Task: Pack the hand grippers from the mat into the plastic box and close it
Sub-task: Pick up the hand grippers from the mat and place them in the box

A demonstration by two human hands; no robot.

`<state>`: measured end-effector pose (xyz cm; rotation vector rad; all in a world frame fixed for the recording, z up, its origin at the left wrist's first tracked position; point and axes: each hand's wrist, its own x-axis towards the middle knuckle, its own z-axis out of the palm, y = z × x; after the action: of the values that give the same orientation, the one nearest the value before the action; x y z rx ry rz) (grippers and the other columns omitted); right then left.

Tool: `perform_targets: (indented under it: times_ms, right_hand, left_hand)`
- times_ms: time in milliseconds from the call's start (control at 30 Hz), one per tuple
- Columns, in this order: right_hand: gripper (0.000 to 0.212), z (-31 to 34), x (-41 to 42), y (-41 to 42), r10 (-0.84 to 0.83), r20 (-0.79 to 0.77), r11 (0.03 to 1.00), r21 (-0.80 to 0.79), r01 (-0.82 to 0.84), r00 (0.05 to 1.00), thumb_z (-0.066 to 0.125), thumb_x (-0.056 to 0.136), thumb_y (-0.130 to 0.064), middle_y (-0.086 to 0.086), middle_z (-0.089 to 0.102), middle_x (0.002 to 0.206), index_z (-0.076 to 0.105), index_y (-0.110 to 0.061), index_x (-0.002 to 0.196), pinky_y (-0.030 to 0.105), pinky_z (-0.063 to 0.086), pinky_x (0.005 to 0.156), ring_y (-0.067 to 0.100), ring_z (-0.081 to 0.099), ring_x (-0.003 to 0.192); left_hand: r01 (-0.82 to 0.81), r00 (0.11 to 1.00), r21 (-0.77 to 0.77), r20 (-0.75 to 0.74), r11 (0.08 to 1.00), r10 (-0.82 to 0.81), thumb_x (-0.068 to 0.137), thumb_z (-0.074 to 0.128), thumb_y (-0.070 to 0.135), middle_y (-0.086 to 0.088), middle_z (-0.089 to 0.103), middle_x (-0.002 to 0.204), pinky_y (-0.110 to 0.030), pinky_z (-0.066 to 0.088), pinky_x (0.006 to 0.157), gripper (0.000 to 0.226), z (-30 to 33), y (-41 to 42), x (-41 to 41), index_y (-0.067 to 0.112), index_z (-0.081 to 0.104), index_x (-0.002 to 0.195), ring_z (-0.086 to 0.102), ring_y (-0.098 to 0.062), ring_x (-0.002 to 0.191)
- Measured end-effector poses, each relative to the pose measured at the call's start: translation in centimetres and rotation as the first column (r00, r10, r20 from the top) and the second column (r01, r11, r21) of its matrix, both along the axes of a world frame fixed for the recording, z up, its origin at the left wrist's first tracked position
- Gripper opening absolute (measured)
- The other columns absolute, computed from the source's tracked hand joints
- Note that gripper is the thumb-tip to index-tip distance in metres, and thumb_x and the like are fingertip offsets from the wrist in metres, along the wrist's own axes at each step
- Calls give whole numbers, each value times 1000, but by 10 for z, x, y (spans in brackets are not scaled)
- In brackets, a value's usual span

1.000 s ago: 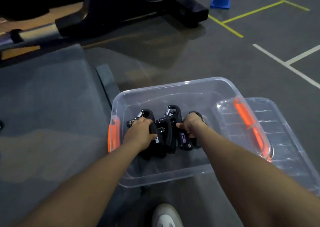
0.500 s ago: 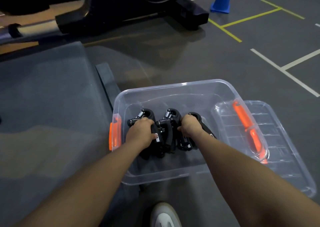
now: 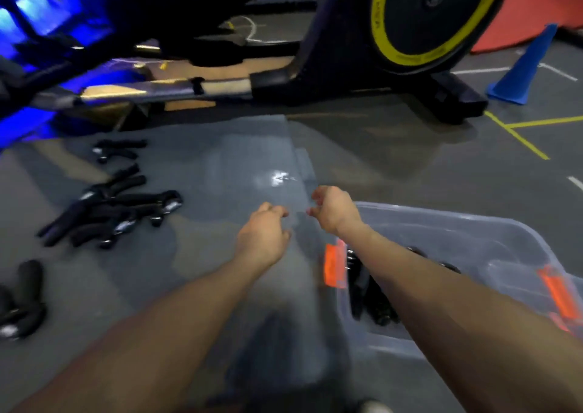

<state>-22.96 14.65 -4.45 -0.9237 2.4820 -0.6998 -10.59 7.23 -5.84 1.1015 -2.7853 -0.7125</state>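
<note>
Several black hand grippers (image 3: 107,210) lie in a loose heap on the grey mat (image 3: 220,160) at the left, with one more (image 3: 118,150) further back and another (image 3: 22,299) at the left edge. The clear plastic box (image 3: 473,226) with orange latches (image 3: 334,264) stands at the right, and black hand grippers (image 3: 369,292) lie inside it, partly hidden by my right forearm. My left hand (image 3: 263,236) and my right hand (image 3: 331,207) hover empty above the mat, left of the box, fingers loosely curled and apart.
A black exercise machine with a yellow-ringed flywheel (image 3: 419,21) stands behind the mat. A blue cone (image 3: 520,68) sits at the back right on the grey floor with yellow and white lines. My white shoe (image 3: 375,406) shows at the bottom edge.
Both hands have let go of the hand grippers inside the box and have come out to the left over the mat. The view has swung left, bringing the heap on the mat into sight.
</note>
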Motion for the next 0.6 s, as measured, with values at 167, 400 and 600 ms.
perform_targets:
  times_ms: [167, 400, 600]
  right_hand:
    - [45, 10, 92, -100, 204, 71, 979, -11, -203, 977, 65, 87, -18, 18, 59, 128, 55, -4, 128, 34, 42, 102, 31, 55, 121]
    - [34, -15, 235, -198, 399, 130, 916, -2, -402, 908, 68, 84, -20, 16, 66, 112, 61, -6, 114, 33, 46, 94, 28, 61, 108]
    - [30, -51, 347, -249, 510, 225, 849, 21, -528, 830, 67, 85, -19, 17, 66, 115, 62, -3, 110, 33, 47, 92, 29, 61, 111]
  left_hand:
    - [-210, 976, -18, 49, 977, 211, 88, 56, 23, -4, 43, 134, -37, 41, 102, 42, 15, -79, 111, 19, 50, 129, 47, -25, 125]
    - [-455, 889, -21, 48, 890, 456, 86, 58, 19, -12, 46, 127, -39, 41, 100, 39, 1, -145, 268, 13, 53, 124, 49, -30, 119]
    - [-626, 772, -16, 126, 779, 623, 87, 58, 22, -12, 48, 122, -40, 45, 94, 32, -26, -171, 388, 12, 56, 117, 52, -32, 115]
